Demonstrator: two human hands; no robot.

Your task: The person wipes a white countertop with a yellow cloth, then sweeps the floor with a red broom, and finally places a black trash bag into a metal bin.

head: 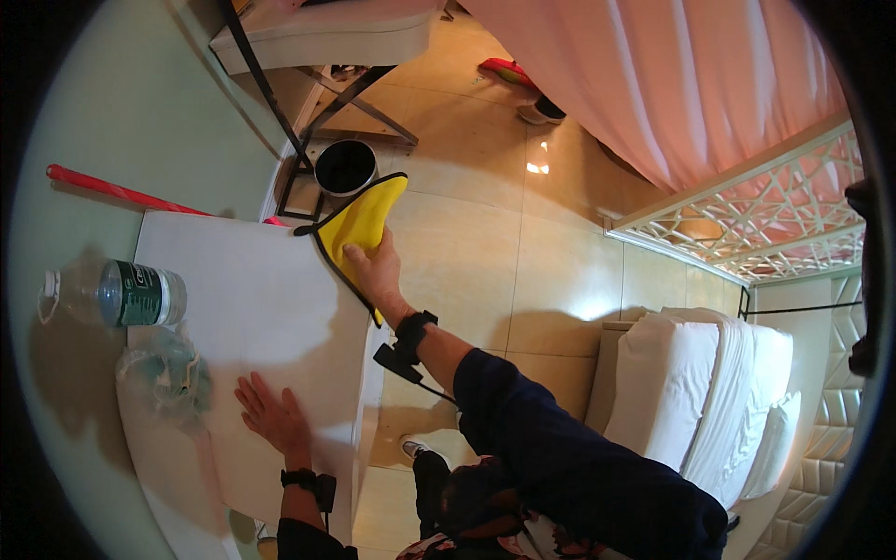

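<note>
My right hand (378, 269) grips a yellow cleaning cloth (360, 213) with black edging, thumb on top. The cloth is at the far edge of a white cabinet top (231, 280), partly over the floor side. Lower down, my left hand (276, 416) is over the same white surface, fingers spread and holding nothing; whether its palm touches is hard to tell. Near those fingers lies a crumpled clear plastic bag (168, 374) with something greenish in it. Beyond the bag a large clear water bottle (143, 294) with a green label stands against the wall.
A red pole (119, 185) leans behind the cabinet. Past the cloth are a dark-lined bin (345, 168) and a white table (329, 38) on crossed metal legs. A bed (672, 392) is at right, with a lattice screen (756, 210) and pink curtain (672, 77). Another person's foot (539, 112) shows.
</note>
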